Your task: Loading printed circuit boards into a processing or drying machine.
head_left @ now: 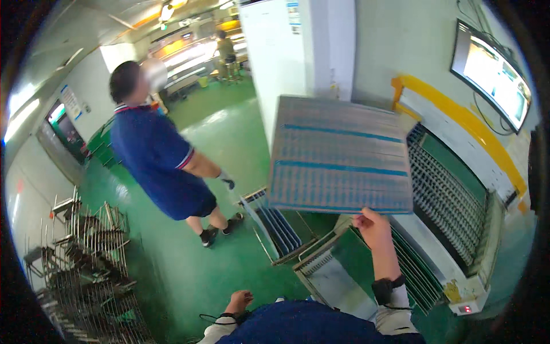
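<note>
The rectangular panel (344,152), grey-brown with blue bands and rows of blue markings, is the reference for all positions. It is held raised and tilted, its broad face visible, with the right hand (372,225) gripping its lower edge between thumb and fingers; a dark wristband (388,288) is fitted on that arm. The left hand (240,300) is positioned well below and to the left of the panel, apart from it, with the fingers curled; whether they are fully closed cannot be told. The roller conveyor (452,200) is located immediately to the right of the panel, with a yellow frame (464,117) above its far side. The wall-mounted monitor (495,74) is above and to the right of the panel. Below the panel is a white slotted rack (335,281), with upright green boards (415,266) to its right. A second rack (259,234), carrying dark blue boards, is below the panel's left corner. To the left of the panel, a co-worker (152,152) in a navy shirt stands on the green floor (172,269). Metal rod racks (86,264) are grouped far to the lower left of the panel.
</note>
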Demonstrator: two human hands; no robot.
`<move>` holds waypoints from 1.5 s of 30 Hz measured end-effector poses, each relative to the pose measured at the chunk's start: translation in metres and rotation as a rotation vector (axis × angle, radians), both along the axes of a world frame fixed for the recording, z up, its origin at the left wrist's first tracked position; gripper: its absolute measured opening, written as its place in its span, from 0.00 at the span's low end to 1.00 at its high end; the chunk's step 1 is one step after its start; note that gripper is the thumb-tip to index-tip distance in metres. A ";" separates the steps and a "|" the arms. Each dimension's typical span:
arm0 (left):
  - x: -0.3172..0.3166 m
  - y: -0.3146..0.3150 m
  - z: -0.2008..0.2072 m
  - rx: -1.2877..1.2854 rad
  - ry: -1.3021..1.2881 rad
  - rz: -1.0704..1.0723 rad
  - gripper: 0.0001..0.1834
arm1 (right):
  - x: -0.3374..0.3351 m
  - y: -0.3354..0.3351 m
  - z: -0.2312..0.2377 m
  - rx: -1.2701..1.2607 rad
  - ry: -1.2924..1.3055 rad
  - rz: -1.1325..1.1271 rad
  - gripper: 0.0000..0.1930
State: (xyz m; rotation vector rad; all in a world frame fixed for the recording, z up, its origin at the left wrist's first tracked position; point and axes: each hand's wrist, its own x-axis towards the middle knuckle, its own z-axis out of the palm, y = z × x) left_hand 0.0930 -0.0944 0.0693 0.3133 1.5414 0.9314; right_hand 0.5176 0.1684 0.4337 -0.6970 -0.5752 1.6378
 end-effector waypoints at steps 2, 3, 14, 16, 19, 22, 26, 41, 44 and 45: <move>0.003 0.007 0.019 -0.150 -0.198 0.299 0.06 | -0.033 0.019 -0.010 -0.057 0.042 0.138 0.07; -0.011 -0.008 0.007 -0.043 -0.302 0.280 0.06 | -0.060 0.029 -0.010 -0.114 0.087 0.283 0.07; -0.030 -0.120 -0.011 0.056 -0.632 0.551 0.05 | -0.196 0.056 -0.061 -0.312 0.047 0.654 0.06; -0.032 -0.146 -0.023 0.316 -0.053 0.118 0.05 | -0.211 0.052 -0.062 -0.339 0.053 0.675 0.06; -0.029 -0.138 -0.018 -0.063 -0.616 0.627 0.03 | -0.213 0.054 -0.074 -0.309 0.023 0.637 0.06; -0.028 -0.143 -0.022 0.189 0.648 -0.298 0.05 | -0.217 0.054 -0.079 -0.284 0.021 0.645 0.08; -0.048 -0.159 -0.055 0.293 0.215 0.034 0.05 | -0.245 0.044 -0.074 -0.292 0.014 0.707 0.08; -0.029 -0.117 -0.005 -0.058 -0.497 0.678 0.06 | -0.247 0.052 -0.067 -0.240 -0.089 0.731 0.06; -0.029 -0.124 -0.008 0.046 -0.490 0.650 0.07 | -0.245 0.048 -0.050 -0.247 -0.113 0.720 0.06; -0.027 -0.117 -0.004 0.044 -0.441 0.616 0.08 | -0.239 0.052 -0.050 -0.245 -0.116 0.702 0.06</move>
